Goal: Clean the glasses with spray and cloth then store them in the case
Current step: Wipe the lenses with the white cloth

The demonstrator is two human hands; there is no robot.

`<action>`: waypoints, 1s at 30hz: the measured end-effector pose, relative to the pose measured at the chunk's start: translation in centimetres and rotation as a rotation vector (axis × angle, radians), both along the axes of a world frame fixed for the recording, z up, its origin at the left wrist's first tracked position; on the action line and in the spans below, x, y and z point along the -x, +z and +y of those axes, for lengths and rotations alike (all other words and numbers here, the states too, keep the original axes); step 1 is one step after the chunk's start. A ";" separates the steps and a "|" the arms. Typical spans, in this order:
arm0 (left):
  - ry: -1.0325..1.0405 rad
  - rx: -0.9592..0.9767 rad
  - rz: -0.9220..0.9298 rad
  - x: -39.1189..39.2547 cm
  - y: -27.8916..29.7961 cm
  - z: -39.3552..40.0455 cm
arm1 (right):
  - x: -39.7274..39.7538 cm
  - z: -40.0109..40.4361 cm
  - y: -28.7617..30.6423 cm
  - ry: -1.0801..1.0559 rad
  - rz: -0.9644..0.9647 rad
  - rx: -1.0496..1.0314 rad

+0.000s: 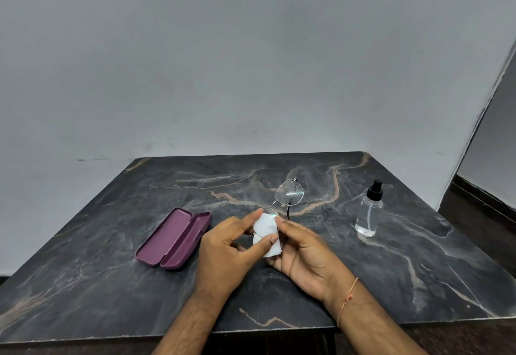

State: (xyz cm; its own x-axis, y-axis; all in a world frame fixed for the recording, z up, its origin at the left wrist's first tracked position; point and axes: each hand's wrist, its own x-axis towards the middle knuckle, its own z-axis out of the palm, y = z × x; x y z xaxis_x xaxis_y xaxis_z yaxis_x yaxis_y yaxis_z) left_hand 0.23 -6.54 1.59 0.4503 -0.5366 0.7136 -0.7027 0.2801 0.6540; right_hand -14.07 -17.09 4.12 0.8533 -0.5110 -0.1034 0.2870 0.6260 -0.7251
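Observation:
The thin-framed glasses (289,193) stand tilted above the table's middle; the far lens shows droplets. A white cloth (267,231) wraps the near lens. My left hand (227,248) pinches the cloth-covered lens between thumb and fingers. Opposite it, my right hand (303,254) holds the cloth and frame from the right side, fingers curled round them. The purple case (174,238) lies open on the table to the left of my hands. A clear spray bottle (369,213) with a black nozzle stands upright to the right.
Everything sits on a dark marbled table (111,285) set against a grey wall. The table's front edge runs just below my forearms. Dark floor and a skirting board show at the far right.

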 end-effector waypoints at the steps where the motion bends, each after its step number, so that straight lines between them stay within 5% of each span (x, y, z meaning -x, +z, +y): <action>1: 0.004 0.005 -0.003 0.0 0.0 0.0 | 0.0 0.0 0.0 0.003 0.016 0.022; 30: 0.001 0.016 0.033 0.0 0.0 0.0 | 0.6 -0.5 -0.3 -0.016 -0.028 -0.065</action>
State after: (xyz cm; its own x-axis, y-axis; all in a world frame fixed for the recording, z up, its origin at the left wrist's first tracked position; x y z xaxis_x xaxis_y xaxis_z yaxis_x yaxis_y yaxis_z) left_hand 0.22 -6.50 1.57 0.4743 -0.5245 0.7071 -0.6814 0.2898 0.6721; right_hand -14.64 -17.61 3.81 0.8479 -0.5178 -0.1133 0.3169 0.6666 -0.6748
